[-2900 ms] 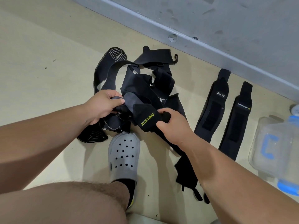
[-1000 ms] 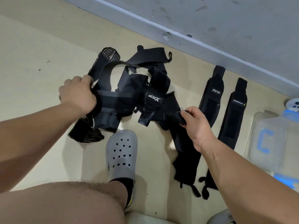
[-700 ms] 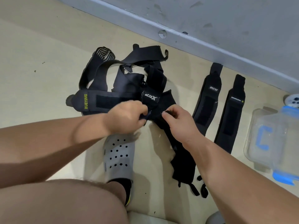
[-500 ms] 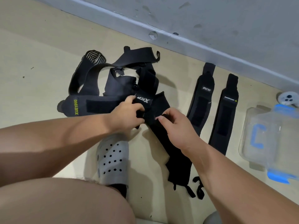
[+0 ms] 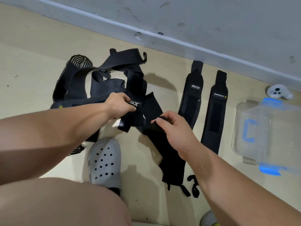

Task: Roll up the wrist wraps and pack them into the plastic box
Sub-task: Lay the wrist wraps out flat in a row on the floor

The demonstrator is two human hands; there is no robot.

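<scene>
left hand [image 5: 120, 105] grips logo wrap [image 5: 136, 104] | right hand [image 5: 172, 128] pinches far end of long wrap [image 5: 169, 160] | it lies back toward person

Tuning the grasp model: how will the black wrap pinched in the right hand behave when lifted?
Likely floppy: the wrap bends and drapes from the right hand to the floor. Probably light, since a fingertip pinch holds its end up. Its loose end loops could snag on the tangled pile of wraps.
</scene>
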